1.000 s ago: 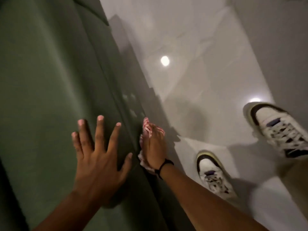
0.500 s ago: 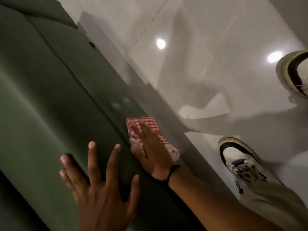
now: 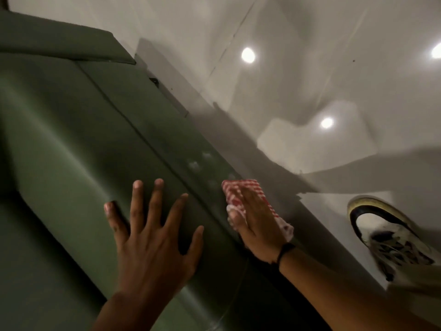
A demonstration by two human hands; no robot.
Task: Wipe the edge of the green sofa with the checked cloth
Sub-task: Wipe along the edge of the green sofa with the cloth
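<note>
The green sofa (image 3: 78,144) fills the left half of the view, its front edge running diagonally from upper left to lower right. My right hand (image 3: 256,222) lies flat on the red-and-white checked cloth (image 3: 241,188), pressing it against the sofa's front edge; the cloth shows beyond my fingertips and beside my palm. My left hand (image 3: 152,237) rests flat on the seat top with fingers spread, just left of the right hand and holding nothing. A few pale smudges (image 3: 194,164) mark the edge just ahead of the cloth.
A glossy pale tiled floor (image 3: 310,75) lies to the right, reflecting ceiling lights. My shoe (image 3: 386,237), white with a dark rim, stands on the floor at lower right, close to the sofa base. A dark band of shadow runs along the sofa's foot.
The right hand has turned flat onto the cloth and slid it along the sofa edge toward the pale smudges. The left hand stays spread on the seat. The view has swung left.
</note>
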